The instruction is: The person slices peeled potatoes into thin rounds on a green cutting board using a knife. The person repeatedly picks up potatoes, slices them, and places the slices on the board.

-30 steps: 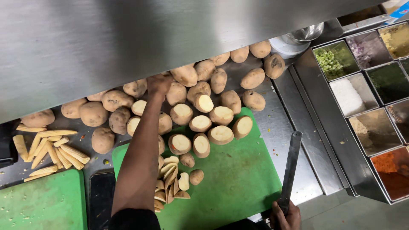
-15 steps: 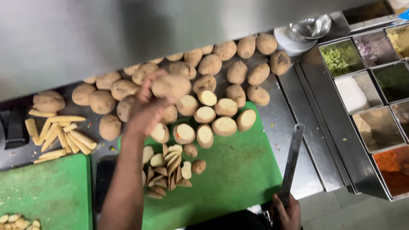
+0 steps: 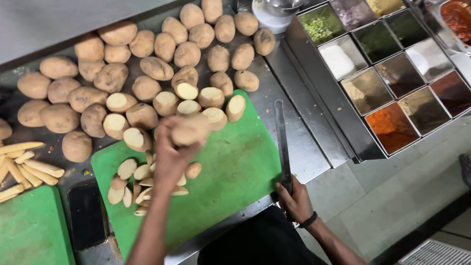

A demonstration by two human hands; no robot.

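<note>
My left hand (image 3: 169,152) grips a whole brown potato (image 3: 190,129) and holds it above the green cutting board (image 3: 230,167). My right hand (image 3: 294,198) is closed on the handle of a long knife (image 3: 281,135), whose blade lies flat along the board's right edge on the steel counter. A small pile of cut potato slices (image 3: 135,179) rests on the board's left part, partly behind my left forearm. Several halved potatoes (image 3: 211,96) line the board's far edge, in front of a heap of whole potatoes (image 3: 157,49).
Steel containers of spices and chopped herbs (image 3: 392,73) fill the right side. A second green board (image 3: 29,230) sits at lower left, with potato sticks (image 3: 24,164) beyond it. A dark phone (image 3: 87,213) lies between the boards. A steel bowl (image 3: 282,6) stands at the back.
My left hand picked a potato from the heap and drew it back over the board. The camera view shifted closer. My right hand stays on the knife.
</note>
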